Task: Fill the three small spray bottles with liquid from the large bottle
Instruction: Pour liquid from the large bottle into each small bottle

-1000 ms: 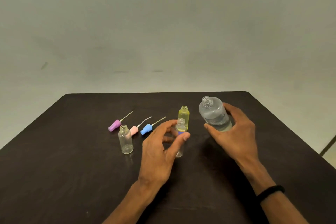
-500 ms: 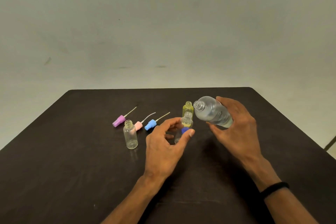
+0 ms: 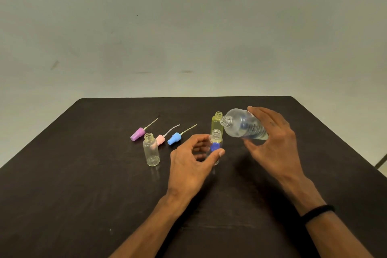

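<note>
Roughly in the middle of the view sits a dark brown table (image 3: 83, 184) with rounded far corners, seen from above against a plain pale wall (image 3: 188, 27). Two bare forearms reach onto it from the near edge.

Next in size, the right hand (image 3: 274, 148) holds the large bottle (image 3: 245, 124) lifted off the tabletop, right of centre. Its fingers curve over the top of the bottle and the thumb presses underneath. That bottle is clear, uncapped and tipped almost sideways, its open mouth pointing left and a little down, just above and to the right of a small bottle's neck. A black band (image 3: 317, 211) circles the right wrist.

The left hand (image 3: 192, 165) is near the table's centre, curled loosely round the small clear bottle (image 3: 216, 138), thumb on its near side and fingers on its left. This bottle stands upright and uncapped; a blue patch shows through its lower half. No stream between the two bottle mouths can be made out.

Just behind it stands a yellowish small bottle (image 3: 215, 123), upright and open, partly hidden by the large bottle's neck.

Left of the hands, apart from them, another empty small clear bottle (image 3: 151, 150) stands upright with no cap.

Behind that one, toward the far left of the table, three spray tops lie on their sides in a row, each with a thin dip tube pointing away to the right: a purple spray top (image 3: 137, 134), a pink spray top (image 3: 160, 139) and a blue spray top (image 3: 174, 138).
</note>
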`<action>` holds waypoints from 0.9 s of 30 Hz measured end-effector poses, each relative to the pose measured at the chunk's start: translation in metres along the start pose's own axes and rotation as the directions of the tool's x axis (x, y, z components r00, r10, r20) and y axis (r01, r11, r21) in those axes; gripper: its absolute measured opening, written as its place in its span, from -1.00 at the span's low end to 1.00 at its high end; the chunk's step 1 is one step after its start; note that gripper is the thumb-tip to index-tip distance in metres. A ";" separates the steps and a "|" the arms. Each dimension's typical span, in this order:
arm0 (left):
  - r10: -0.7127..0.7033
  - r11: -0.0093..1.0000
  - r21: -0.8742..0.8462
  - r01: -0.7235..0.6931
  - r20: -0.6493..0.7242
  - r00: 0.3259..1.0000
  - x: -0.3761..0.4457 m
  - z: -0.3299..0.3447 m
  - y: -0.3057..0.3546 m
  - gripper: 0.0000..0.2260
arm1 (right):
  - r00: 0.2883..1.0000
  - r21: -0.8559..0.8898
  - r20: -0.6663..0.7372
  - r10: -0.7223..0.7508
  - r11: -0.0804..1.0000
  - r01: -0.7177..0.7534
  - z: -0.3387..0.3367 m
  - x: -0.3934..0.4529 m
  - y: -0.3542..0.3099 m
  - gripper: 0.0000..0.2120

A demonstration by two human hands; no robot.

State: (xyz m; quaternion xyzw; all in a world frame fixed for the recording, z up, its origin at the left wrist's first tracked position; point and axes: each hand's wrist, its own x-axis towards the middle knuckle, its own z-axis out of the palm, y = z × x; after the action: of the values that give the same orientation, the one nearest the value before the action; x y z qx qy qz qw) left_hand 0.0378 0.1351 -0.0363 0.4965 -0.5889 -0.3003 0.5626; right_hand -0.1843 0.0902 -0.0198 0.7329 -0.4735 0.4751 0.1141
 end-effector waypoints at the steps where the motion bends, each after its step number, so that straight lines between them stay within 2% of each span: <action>1: -0.006 1.000 0.005 0.006 0.007 1.000 0.000 0.000 -0.001 -0.61 | 1.000 0.000 0.000 -0.002 1.000 0.002 0.000 0.000 0.000 -0.21; 27: -0.026 1.000 -0.003 0.026 0.013 1.000 0.001 0.000 -0.002 -0.62 | 0.998 -0.039 0.058 -0.025 0.999 0.027 0.002 -0.002 0.000 -0.17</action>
State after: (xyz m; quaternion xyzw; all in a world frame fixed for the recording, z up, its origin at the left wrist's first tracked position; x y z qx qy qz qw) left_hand 0.0386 0.1334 -0.0375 0.5012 -0.5855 -0.3120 0.5556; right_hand -0.1831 0.0903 -0.0225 0.7498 -0.4764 0.4430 0.1210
